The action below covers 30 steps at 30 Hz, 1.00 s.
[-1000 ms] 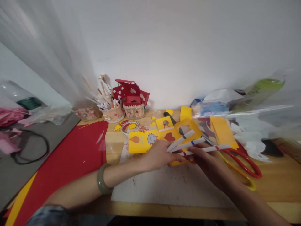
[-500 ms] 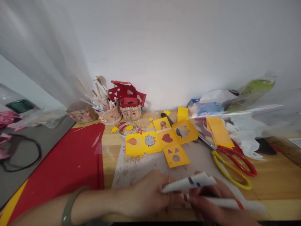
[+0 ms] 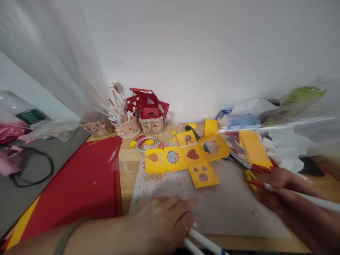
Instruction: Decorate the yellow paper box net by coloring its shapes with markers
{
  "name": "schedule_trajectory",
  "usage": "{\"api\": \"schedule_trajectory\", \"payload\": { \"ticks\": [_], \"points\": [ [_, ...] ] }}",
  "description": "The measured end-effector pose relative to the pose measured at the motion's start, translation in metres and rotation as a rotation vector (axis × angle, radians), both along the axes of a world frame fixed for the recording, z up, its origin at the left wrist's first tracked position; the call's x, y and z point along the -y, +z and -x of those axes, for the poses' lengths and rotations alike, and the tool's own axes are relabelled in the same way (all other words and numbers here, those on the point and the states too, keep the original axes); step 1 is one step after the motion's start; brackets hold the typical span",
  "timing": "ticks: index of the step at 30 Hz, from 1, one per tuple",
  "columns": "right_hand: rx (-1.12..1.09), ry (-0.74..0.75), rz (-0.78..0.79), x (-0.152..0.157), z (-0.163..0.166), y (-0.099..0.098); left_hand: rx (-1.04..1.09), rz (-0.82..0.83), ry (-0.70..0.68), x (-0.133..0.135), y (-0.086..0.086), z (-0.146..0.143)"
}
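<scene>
My left hand (image 3: 170, 221) is closed near the front edge, with two white markers (image 3: 203, 240) sticking out below its fingers. Above the scissors on the right, my right hand (image 3: 289, 191) grips a red-tipped marker (image 3: 268, 186), its tip pointing left. The scissors' yellow handle (image 3: 250, 175) shows just beyond that tip, and my right hand hides most of the handles. Between and beyond my hands lies a yellow cross-shaped paper cutout (image 3: 174, 170). It bears a carrot, a grey cat face, a heart and other cut or drawn shapes. White paper (image 3: 233, 209) lies beneath it.
Red sheets (image 3: 87, 180) lie on the left, beside a black cable (image 3: 53, 164). Decorated pots (image 3: 152, 125) and a tape roll (image 3: 139, 144) stand or lie behind. Orange-yellow strips (image 3: 253, 148), a tissue pack (image 3: 244, 122) and a green-labelled bottle (image 3: 305, 95) are on the right.
My hands have moved apart. The right hand went right with the red marker, whose red tip now shows; the left stays low with white markers. The view has shifted slightly.
</scene>
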State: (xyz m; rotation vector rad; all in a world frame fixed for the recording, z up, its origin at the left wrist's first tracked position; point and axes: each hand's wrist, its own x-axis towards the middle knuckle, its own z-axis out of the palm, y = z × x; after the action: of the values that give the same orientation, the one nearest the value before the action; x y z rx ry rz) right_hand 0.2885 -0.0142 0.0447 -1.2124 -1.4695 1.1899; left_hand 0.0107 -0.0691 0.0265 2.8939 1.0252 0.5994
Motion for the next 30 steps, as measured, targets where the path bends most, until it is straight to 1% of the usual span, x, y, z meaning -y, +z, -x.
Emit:
{"api": "schedule_trajectory", "payload": {
  "ticks": [2,3,5,7,10,13,22,26,30],
  "points": [
    [-0.124,0.024,0.019,-0.016,0.026,0.0,-0.085,-0.144,-0.003,-0.01,-0.014,-0.016],
    [-0.124,0.063,0.061,-0.023,0.038,-0.002,-0.1,-0.194,0.013,-0.016,-0.019,-0.023],
    [-0.06,0.106,0.081,-0.034,0.055,-0.006,-0.137,-0.254,0.045,-0.024,-0.027,-0.03],
    [0.045,0.157,0.09,-0.042,0.063,-0.012,-0.184,-0.255,0.043,-0.028,-0.033,-0.032],
    [0.168,0.215,0.06,-0.048,0.062,-0.02,-0.227,-0.203,0.02,-0.03,-0.037,-0.03],
    [0.269,0.231,-0.004,-0.049,0.058,-0.026,-0.197,-0.191,0.008,-0.031,-0.039,-0.028],
    [0.368,0.251,-0.028,-0.038,0.052,-0.038,-0.032,-0.259,-0.027,-0.039,-0.036,-0.028],
    [0.445,0.256,-0.048,-0.037,0.051,-0.04,-0.037,-0.298,-0.052,-0.039,-0.036,-0.027],
    [0.45,0.247,-0.049,-0.039,0.053,-0.043,-0.069,-0.314,-0.059,-0.039,-0.036,-0.027]
  ]
}}
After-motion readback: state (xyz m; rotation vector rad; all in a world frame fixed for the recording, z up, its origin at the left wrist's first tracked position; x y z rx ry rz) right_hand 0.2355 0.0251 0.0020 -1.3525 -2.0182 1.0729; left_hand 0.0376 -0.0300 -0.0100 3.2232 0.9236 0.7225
